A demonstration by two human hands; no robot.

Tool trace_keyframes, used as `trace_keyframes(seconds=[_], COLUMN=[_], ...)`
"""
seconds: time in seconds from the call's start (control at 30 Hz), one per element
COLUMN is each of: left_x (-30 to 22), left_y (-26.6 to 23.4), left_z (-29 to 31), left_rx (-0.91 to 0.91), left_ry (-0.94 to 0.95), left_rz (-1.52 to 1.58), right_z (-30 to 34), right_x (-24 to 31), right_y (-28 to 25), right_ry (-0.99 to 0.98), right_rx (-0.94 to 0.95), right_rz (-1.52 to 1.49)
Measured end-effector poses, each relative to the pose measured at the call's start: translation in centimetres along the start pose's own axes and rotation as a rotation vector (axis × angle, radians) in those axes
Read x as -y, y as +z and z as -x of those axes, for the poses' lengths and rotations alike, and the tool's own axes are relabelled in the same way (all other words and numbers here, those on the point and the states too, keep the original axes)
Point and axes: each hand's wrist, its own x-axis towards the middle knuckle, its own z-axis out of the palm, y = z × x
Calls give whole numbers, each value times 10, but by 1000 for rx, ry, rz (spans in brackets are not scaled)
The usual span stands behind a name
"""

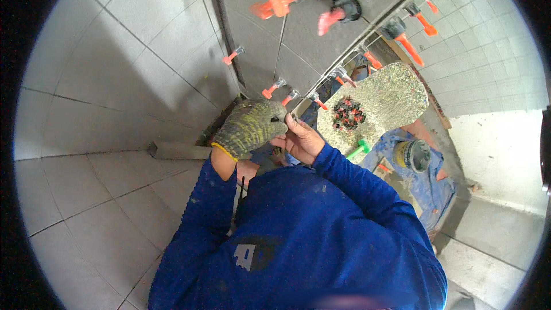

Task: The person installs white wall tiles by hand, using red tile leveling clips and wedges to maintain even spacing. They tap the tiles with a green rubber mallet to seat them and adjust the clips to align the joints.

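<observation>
My left hand [248,128], in a grey and yellow knit glove with a yellow cuff, is closed in front of my chest. Bare and bent in a pinch, my right hand [302,141] meets it at the fingertips. Whatever lies between them is too small and covered to name. Just beyond the hands, a tile leveling clip with a red handle [291,97] and another red-handled clip [274,88] stand along the lower edge of the grey tiles [258,46]. More such clips, like a large black-based one [340,12], sit higher on the tile joints.
To the right lies a speckled foam pad [396,95] bearing a pile of small red and black pieces [348,113]. A green T-shaped tool [359,149] rests at its edge. Beyond is a bucket [414,156] on blue sheeting [437,195]. Tiled walls [109,103] rise at left.
</observation>
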Motion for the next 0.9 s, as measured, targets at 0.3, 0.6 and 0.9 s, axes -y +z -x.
trace_keyframes(seconds=[0.3, 0.6, 0.9], left_x=[32, 10, 10], left_y=[1, 9, 11], left_z=[-55, -74, -80], left_rx=[-66, 70, 139], left_ry=[-384, -408, -379], left_rz=[-226, -632, -737], right_z=[-44, -107, -156], right_x=[-13, -28, -37], right_y=[-34, -54, -87], right_ry=[64, -63, -412], right_rx=[-218, -41, 288], right_rz=[423, -96, 251])
